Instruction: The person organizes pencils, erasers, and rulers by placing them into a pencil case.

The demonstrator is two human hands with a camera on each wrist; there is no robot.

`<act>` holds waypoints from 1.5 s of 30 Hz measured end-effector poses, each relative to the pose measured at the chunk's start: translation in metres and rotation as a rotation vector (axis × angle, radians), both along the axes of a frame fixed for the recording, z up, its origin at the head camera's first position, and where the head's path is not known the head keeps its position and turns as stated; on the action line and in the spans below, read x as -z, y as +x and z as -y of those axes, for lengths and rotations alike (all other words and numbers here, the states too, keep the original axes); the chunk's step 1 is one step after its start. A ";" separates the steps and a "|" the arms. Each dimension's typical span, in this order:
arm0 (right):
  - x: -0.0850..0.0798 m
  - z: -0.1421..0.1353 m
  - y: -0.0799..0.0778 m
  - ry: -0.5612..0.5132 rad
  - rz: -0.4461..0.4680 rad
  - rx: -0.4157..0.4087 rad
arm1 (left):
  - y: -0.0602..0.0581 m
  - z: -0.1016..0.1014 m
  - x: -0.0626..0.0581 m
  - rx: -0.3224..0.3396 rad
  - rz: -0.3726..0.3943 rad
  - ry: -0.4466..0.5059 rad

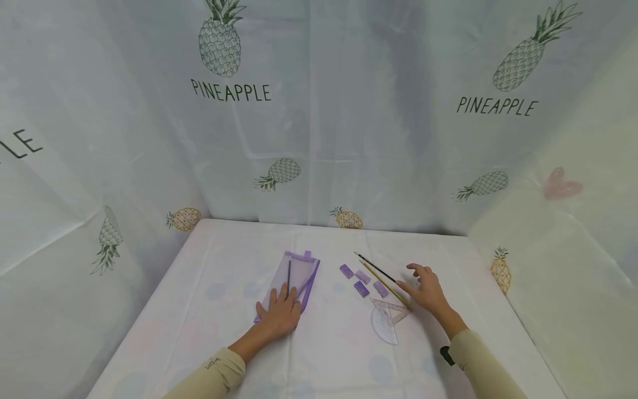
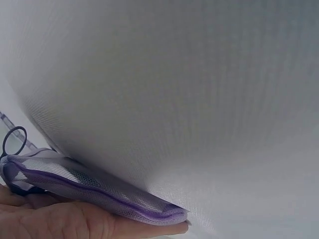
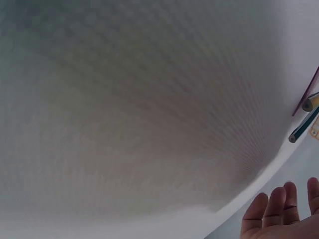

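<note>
A purple mesh pencil pouch [image 1: 299, 266] lies left of the table's middle, with a dark slim stick [image 1: 289, 270] showing at it. My left hand [image 1: 281, 315] rests on the pouch's near part with fingers spread; the left wrist view shows the pouch's purple zipper edge [image 2: 109, 198] against that hand. Over the right side hovers my right hand [image 1: 425, 289], fingers loosely bent and nothing held. Nearest to it are a black pencil [image 1: 376, 267] and a yellow pencil [image 1: 386, 286], lying aslant. In the right wrist view a dark pencil end [image 3: 298, 133] shows beyond the fingertips.
Several purple erasers [image 1: 361, 288] lie between pouch and pencils. A clear protractor [image 1: 382, 327] and a pinkish set square [image 1: 396, 313] overlap near the pencils' lower ends. White cloth with pineapple prints [image 1: 349, 219] hangs behind and beside the table [image 1: 239, 238].
</note>
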State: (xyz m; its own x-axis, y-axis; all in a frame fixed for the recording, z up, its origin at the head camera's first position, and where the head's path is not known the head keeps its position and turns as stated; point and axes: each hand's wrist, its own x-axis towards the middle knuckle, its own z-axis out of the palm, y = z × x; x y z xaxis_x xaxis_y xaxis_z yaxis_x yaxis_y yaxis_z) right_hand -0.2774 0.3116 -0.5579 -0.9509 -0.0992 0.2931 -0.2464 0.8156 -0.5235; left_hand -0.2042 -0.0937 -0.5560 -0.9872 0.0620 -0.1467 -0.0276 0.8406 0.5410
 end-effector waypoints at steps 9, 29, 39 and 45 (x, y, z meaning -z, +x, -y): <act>0.004 0.004 -0.005 0.002 0.229 0.009 | 0.001 0.001 0.000 -0.001 0.005 0.010; 0.001 0.011 -0.009 0.067 0.270 0.018 | 0.001 0.002 -0.004 0.011 0.007 0.002; -0.002 0.003 -0.004 0.079 0.268 -0.032 | -0.001 0.000 -0.001 0.010 0.002 -0.005; -0.004 -0.002 -0.003 0.064 0.294 0.002 | -0.001 0.000 -0.001 0.008 0.004 -0.002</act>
State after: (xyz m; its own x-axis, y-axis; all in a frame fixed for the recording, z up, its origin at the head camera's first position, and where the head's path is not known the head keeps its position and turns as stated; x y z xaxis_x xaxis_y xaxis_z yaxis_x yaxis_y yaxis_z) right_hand -0.2801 0.3135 -0.5536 -0.9943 -0.1070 -0.0021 -0.0903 0.8494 -0.5199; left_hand -0.2048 -0.0941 -0.5547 -0.9861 0.0700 -0.1510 -0.0228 0.8419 0.5392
